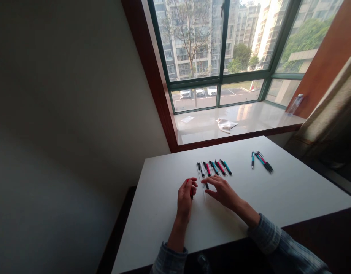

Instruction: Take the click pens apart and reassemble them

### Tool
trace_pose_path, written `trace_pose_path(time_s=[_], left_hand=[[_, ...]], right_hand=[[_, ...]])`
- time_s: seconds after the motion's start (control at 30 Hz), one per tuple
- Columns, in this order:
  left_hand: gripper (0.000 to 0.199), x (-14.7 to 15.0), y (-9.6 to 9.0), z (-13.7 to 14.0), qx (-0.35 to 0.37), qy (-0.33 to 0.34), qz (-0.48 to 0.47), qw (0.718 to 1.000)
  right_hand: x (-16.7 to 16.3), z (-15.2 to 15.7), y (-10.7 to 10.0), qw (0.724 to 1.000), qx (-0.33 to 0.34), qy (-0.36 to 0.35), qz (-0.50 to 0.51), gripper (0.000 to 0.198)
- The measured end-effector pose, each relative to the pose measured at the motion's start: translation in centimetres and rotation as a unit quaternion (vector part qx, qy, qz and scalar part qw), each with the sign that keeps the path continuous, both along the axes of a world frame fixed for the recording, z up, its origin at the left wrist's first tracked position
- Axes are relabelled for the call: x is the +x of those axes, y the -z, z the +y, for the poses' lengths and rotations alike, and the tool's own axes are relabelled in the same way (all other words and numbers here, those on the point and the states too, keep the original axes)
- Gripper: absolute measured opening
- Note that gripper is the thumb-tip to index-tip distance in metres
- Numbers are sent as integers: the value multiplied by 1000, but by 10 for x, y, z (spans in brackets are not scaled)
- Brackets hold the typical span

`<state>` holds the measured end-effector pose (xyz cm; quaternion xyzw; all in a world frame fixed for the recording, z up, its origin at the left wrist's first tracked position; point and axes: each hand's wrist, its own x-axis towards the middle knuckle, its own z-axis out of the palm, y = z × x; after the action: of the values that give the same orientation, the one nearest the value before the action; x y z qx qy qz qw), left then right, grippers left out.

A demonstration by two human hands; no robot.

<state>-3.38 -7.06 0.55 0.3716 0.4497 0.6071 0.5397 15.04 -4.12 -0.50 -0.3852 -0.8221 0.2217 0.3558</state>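
Observation:
My left hand (185, 196) is closed around a red-and-black pen piece (191, 196), mostly hidden by the fingers. Over the white table, my right hand (219, 190) has its thumb and fingers apart. Between them lies a short black pen part (207, 186), with a thin clear strip beside it; whether the fingertips touch either, I cannot tell. Just beyond both hands runs a row of taken-apart pens: black parts (202, 172) at the left end, red barrels (208, 169) among them, and a teal barrel (227, 168) at the right end.
Several assembled pens (263, 161) lie on the right of the white table (158, 201), with one teal pen (252, 160) slightly apart. Behind the table, the windowsill (200, 131) holds a crumpled cloth (226, 125), a paper and a clear bottle (295, 105). A wall stands at left.

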Motion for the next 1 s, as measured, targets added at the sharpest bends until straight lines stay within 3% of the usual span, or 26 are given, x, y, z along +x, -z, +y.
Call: trace_pose_path(time_s=[0.17, 0.33, 0.43, 0.63, 0.8, 0.9, 1.0], left_hand=[[49, 2, -2, 0, 2, -2, -30, 1000], [51, 2, -5, -3, 9, 25, -21, 999], [52, 2, -6, -4, 24, 39, 4, 999], [45, 0, -2, -2, 42, -58, 62, 996], [52, -1, 0, -1, 23, -43, 46, 998], [42, -1, 1, -1, 11, -51, 33, 998], [36, 1, 1, -2, -13, 13, 23, 1000]], right_hand=[[-10, -23, -10, 987, -101, 44, 114, 11], [-37, -52, -10, 949, -217, 41, 224, 21], [-48, -60, -5, 936, -227, 43, 264, 20], [-51, -63, -6, 921, -239, 65, 302, 18], [-36, -55, -10, 911, -223, 115, 326, 21], [-23, -45, -10, 888, -227, 148, 371, 28], [-13, -34, -12, 859, -238, 152, 426, 35]])
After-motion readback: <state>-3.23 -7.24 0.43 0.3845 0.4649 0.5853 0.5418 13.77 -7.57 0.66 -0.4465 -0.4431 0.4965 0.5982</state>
